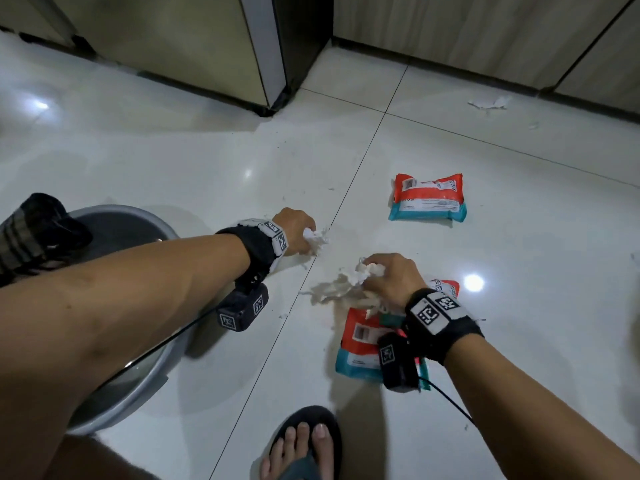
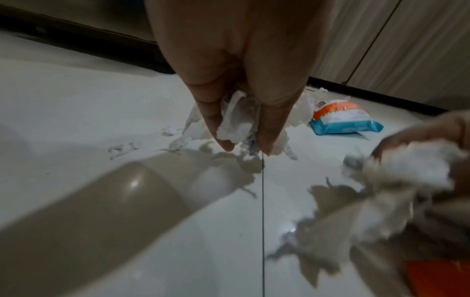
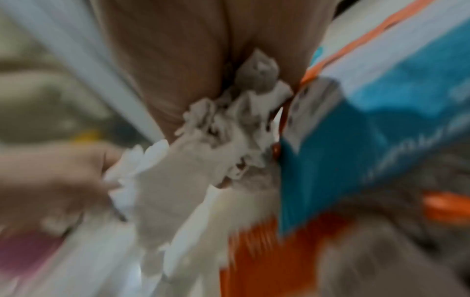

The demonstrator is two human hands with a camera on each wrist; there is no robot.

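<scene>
Head view, looking down at a glossy white tiled floor (image 1: 207, 161) from a crouch. Nearest: a foot in a dark sandal (image 1: 304, 441). At left, under the forearm, a grey plastic basin (image 1: 121, 207).

Just ahead of the foot lies a red, white & teal tissue pkt (image 1: 356, 344), partly hidden by the right wrist. The right hand (image 1: 391, 278) sits at its far end, fingers curled tight round a big wad of torn white tissue (image 1: 370, 271). Loose shreds (image 1: 332, 292) trail from the wad onto the tile.

A little farther, to the left, the left hand (image 1: 294, 233) hangs low over a grout line. Its fingers & thumb pinch a smaller tissue clump (image 1: 313, 239). The two hands are near each other, not touching.

Beyond them: a second pkt (image 1: 429, 199), lying flat, well apart. Farther yet, a stray scrap (image 1: 488, 102) near the cabinet fronts (image 1: 173, 39).

Likely risks: the tissue is shredded, so a quick lift could tear it more & drop bits back down. Both fists look full, so grabbing extra could spill what's held. Tiny flecks on the tile are easy to miss. The left elbow is close to the basin & could knock it.
</scene>
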